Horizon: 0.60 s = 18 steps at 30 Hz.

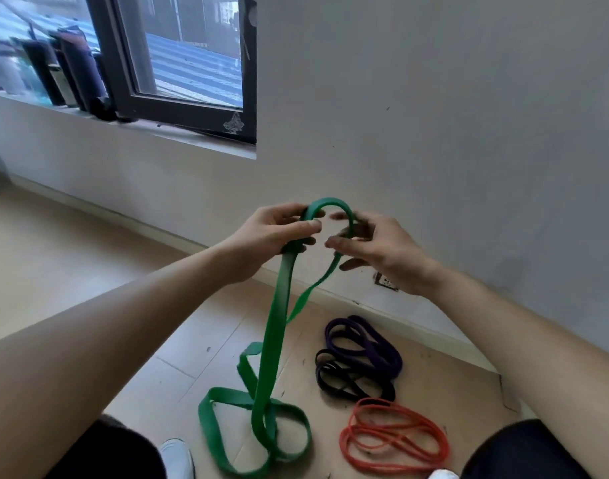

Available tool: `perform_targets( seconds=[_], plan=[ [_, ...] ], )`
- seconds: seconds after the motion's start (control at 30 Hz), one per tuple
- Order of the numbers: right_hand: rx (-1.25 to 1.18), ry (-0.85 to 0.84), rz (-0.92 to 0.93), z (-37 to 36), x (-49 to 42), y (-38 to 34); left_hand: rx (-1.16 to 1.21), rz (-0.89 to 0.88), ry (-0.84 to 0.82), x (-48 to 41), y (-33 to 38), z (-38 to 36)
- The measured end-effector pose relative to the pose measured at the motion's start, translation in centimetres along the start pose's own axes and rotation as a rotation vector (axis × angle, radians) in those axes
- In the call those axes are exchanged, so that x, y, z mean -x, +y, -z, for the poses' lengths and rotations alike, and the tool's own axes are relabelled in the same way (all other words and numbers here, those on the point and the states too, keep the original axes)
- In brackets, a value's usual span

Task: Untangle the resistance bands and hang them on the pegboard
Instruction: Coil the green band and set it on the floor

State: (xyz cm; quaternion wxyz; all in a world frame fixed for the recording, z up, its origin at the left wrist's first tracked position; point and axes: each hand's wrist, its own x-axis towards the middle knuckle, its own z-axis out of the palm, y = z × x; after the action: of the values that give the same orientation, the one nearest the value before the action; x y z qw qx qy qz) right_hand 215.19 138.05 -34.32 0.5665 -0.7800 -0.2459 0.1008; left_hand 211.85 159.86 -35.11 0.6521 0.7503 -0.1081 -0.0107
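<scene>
Both hands are being held out in front of the body, above the floor (88, 257), with the green band (279, 305) running between them. The left hand (279, 233) is gripping the band with its fingers curled round it, at the point where the wide flat strap is dropping straight down. From that grip the band is arching up and over in a short hoop to the right hand (375, 250), which is just beside the left, fingertips nearly meeting. The right hand is holding the other end of the hoop with its fingers partly curled round the strap; the exact pinch is blurred. Below the right hand a second strand is slanting down and leftward, turned edge-on, and is meeting the wide strap beneath the left hand. The lower part of the green band is lying in several twisted loops on the floor, with the hanging strap running down into them.

To the right of those loops, three more bands are lying on the floor, well below the right hand and untouched. The purple band (362, 344) is lying nearest the wall (434, 98), the black band (351, 378) is overlapping its near edge, and the red band (393, 433) is lying closest to the person, just beside the black one. A wall socket (386, 281) is showing low on the wall beneath the right hand. A white shoe (177, 454) is showing at the bottom edge.
</scene>
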Motion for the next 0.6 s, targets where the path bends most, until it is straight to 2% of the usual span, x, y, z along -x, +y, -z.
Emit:
perform_targets(
  seconds=[0.13,0.37,0.6],
  plan=[
    [-0.09,0.066,0.069,0.4,0.3,-0.9,-0.013,0.001,-0.018,0.1,0.1,-0.2],
    [-0.171,0.006,0.196,0.8,2.0,-2.6,-0.06,0.071,-0.241,1.1,-0.6,-2.3],
    [-0.163,0.112,0.243,2.5,2.4,-3.0,-0.133,0.109,-0.32,1.2,-0.9,-3.5]
  ],
)
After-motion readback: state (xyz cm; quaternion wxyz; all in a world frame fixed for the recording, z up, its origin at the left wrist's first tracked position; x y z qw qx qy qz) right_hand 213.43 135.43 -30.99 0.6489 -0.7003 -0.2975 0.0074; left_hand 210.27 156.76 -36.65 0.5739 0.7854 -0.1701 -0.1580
